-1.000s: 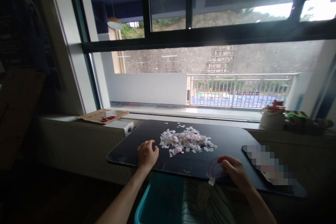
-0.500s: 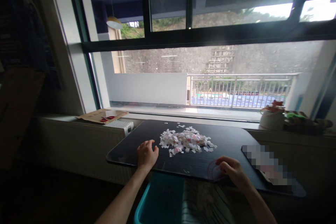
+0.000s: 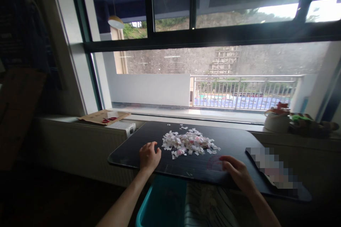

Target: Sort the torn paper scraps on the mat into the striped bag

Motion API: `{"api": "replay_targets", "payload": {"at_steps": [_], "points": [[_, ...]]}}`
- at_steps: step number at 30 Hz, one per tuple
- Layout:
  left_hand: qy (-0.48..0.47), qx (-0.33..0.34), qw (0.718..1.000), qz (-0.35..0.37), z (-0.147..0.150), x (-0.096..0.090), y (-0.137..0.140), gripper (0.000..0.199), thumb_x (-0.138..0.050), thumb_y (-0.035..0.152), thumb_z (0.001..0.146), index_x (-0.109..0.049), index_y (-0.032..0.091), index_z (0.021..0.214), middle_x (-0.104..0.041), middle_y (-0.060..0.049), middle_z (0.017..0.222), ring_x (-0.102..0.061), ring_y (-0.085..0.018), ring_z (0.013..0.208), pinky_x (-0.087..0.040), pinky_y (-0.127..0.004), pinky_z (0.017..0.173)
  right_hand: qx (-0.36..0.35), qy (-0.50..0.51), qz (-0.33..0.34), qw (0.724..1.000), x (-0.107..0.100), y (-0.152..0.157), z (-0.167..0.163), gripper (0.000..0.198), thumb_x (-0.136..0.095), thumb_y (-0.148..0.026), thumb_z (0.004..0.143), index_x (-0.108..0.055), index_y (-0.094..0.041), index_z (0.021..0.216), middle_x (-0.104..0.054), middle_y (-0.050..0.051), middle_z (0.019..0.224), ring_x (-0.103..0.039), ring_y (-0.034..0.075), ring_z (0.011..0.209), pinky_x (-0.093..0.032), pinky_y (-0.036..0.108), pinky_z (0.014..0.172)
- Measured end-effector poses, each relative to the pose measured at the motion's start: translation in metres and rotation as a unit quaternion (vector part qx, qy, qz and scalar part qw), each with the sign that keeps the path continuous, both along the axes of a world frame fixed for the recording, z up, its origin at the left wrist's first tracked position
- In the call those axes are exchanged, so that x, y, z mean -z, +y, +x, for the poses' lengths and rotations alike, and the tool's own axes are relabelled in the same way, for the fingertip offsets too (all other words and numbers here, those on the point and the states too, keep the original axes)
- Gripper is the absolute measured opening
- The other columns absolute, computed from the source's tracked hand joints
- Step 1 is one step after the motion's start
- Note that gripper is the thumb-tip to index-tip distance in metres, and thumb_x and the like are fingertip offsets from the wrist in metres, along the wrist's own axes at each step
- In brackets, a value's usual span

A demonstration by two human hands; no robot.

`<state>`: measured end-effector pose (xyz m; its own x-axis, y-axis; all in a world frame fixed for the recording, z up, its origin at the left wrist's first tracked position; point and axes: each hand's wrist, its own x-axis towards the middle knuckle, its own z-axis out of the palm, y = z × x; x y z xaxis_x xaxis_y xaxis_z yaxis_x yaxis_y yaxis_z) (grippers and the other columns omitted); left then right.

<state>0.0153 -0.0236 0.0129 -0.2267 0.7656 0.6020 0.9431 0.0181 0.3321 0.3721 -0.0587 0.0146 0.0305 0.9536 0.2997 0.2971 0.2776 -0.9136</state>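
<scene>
A loose pile of small torn white paper scraps (image 3: 190, 142), some with pink patches, lies in the middle of the dark tabletop (image 3: 151, 133). Left of it, my left hand (image 3: 149, 155) rests on the table with loosely bent fingers and the thumb apart, holding nothing I can see. My right hand (image 3: 236, 169) is over the table's near right part, its thumb and index finger closed. Just left of those fingertips shows a thin, see-through thing with a faint red ring (image 3: 210, 163), blurred, seemingly pinched there. The other right fingers are partly hidden.
A flat, pixelated object (image 3: 271, 168) lies at the table's right. Below the near edge stands a teal bin (image 3: 144, 205). Red-handled scissors (image 3: 109, 120) lie on brown paper on the left sill. A white pot (image 3: 276, 121) stands right, before the window.
My right hand has shifted slightly up and away from me, and the faint red ring has moved up and left with it. My left hand and the paper pile stay put.
</scene>
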Motion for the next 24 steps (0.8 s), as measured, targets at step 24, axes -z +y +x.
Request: {"api": "replay_targets", "payload": {"at_steps": [24], "points": [[-0.004, -0.009, 1.0, 0.006, 0.002, -0.001, -0.001, 0.024, -0.05, 0.021, 0.08, -0.062, 0.014, 0.099, -0.066, -0.011, 0.102, -0.058, -0.027, 0.101, -0.039, -0.044, 0.094, 0.19, -0.184, 0.076, 0.961, 0.001, 0.04, -0.004, 0.038, -0.048, -0.039, 0.072, -0.072, -0.021, 0.095, -0.073, 0.004, 0.074, -0.067, 0.022, 0.071, -0.049, 0.029, 0.065]]}}
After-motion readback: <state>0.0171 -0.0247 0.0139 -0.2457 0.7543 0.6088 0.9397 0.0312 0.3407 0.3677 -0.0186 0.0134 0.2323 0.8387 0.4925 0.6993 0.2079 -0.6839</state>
